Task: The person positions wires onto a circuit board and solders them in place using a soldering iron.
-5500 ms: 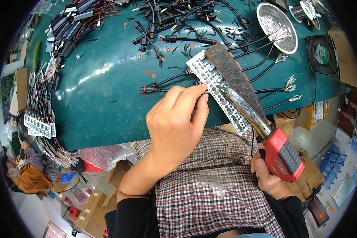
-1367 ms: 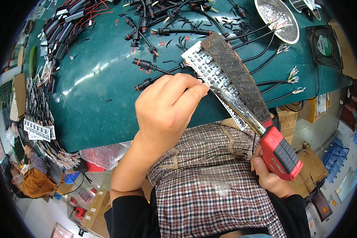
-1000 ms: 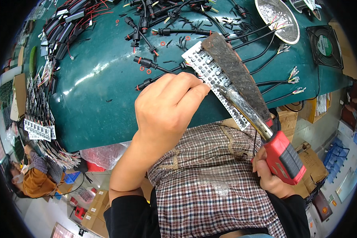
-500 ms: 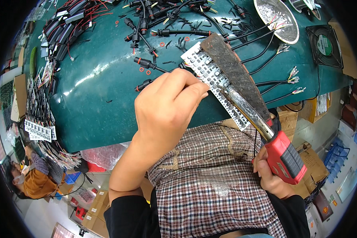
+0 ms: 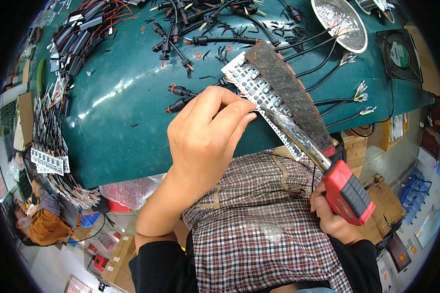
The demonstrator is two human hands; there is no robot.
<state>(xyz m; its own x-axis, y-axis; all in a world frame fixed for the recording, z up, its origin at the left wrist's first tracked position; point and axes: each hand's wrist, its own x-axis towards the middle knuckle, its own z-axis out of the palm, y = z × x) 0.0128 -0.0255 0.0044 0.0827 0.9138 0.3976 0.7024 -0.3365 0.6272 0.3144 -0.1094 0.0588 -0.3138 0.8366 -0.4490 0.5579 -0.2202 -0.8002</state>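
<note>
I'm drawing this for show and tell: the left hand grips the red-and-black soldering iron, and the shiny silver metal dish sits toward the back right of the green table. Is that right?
Not quite: the head view shows the right hand gripping the red-and-black soldering iron. The shiny silver metal dish does sit toward the back right of the green table.

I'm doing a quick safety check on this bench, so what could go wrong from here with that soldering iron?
First, the tip of the red-handled soldering iron points close to the left hand; if it's hot, a slip by the right hand could burn those fingers. Second, its shaft slants across the white circuit boards in this view, so a dip might mark neighbouring parts. Third, the dark slab lies along the boards; a bump could shift them.
</note>
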